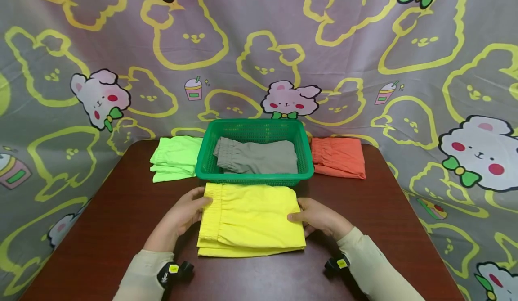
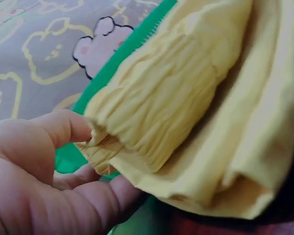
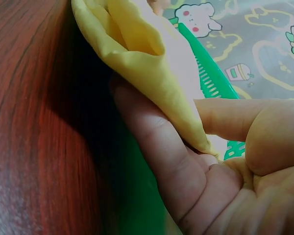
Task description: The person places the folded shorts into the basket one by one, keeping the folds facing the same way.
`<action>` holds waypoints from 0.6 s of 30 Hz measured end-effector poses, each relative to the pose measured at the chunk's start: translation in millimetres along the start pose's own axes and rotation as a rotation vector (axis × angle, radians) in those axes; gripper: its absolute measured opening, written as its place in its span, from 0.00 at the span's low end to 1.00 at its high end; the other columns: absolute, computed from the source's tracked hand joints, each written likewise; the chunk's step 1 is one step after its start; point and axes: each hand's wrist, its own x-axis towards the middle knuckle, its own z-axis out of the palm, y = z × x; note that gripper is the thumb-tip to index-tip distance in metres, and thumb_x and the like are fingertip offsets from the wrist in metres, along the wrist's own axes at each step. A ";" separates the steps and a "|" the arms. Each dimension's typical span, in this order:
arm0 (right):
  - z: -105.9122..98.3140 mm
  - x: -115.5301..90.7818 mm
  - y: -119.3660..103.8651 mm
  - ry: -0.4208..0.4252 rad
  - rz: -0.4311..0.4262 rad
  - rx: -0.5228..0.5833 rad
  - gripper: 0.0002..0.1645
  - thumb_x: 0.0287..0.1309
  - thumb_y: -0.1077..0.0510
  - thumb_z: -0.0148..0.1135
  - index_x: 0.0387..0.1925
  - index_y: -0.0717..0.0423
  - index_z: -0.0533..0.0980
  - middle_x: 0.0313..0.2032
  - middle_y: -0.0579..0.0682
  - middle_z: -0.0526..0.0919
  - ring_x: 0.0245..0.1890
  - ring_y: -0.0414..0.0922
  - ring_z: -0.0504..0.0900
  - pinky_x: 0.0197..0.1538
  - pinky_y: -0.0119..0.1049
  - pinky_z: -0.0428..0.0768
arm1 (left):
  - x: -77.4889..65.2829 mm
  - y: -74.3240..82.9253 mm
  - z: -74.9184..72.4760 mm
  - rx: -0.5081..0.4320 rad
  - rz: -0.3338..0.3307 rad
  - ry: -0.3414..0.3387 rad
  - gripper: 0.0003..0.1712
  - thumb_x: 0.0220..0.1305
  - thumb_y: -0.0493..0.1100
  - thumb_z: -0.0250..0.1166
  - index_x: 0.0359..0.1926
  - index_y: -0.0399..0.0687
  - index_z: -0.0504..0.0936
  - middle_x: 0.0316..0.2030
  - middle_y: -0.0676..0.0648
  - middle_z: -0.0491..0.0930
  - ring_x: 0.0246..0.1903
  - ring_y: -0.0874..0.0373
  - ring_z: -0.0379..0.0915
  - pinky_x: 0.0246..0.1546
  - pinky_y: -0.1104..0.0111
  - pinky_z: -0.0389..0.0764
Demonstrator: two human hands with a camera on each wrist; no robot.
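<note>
Status of work: four folded garments are in view, one inside the basket and three outside it.

Completed: the grey garment [image 1: 263, 158] lies folded inside the green basket [image 1: 254, 176], its gathered waistband toward the left wall. The lime-green garment [image 1: 176, 159] rests folded on the bench [image 1: 378, 202], just beside the basket at the left. The orange garment [image 1: 344, 158] rests folded on the bench at the right.

In progress: the yellow garment [image 1: 255, 220] is in front of the basket, outside it, folded flat with its gathered waistband [image 1: 211, 215] at the left. The left hand [image 1: 188, 211] pinches the waistband end, thumb above and fingers below. The right hand [image 1: 319, 217] pinches the opposite end in the same manner. The right wrist view shows a dark gap beneath the fabric, so the garment appears raised from the bench.

Remaining, by judgement: folding of the yellow garment appears complete, but its placement does not, since both hands grip it. The lime-green and orange garments are outside the basket; whether either requires further handling cannot be determined.
</note>
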 end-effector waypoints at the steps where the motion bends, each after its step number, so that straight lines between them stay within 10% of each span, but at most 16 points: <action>1: -0.2 0.1 -0.1 -0.001 -0.001 0.003 0.30 0.67 0.56 0.67 0.62 0.69 0.67 0.42 0.59 0.82 0.34 0.51 0.88 0.33 0.49 0.88 | -0.9 0.8 -0.6 -0.011 -0.004 -0.019 0.36 0.75 0.41 0.59 0.77 0.42 0.54 0.52 0.42 0.79 0.41 0.56 0.82 0.44 0.62 0.84; 18: -3.3 -5.0 -9.0 -0.032 -0.008 0.006 0.30 0.67 0.56 0.67 0.61 0.70 0.67 0.41 0.58 0.84 0.33 0.51 0.88 0.32 0.48 0.88 | -10.0 7.7 -2.0 0.014 0.000 -0.130 0.32 0.78 0.46 0.56 0.75 0.50 0.53 0.38 0.44 0.82 0.30 0.53 0.83 0.36 0.53 0.87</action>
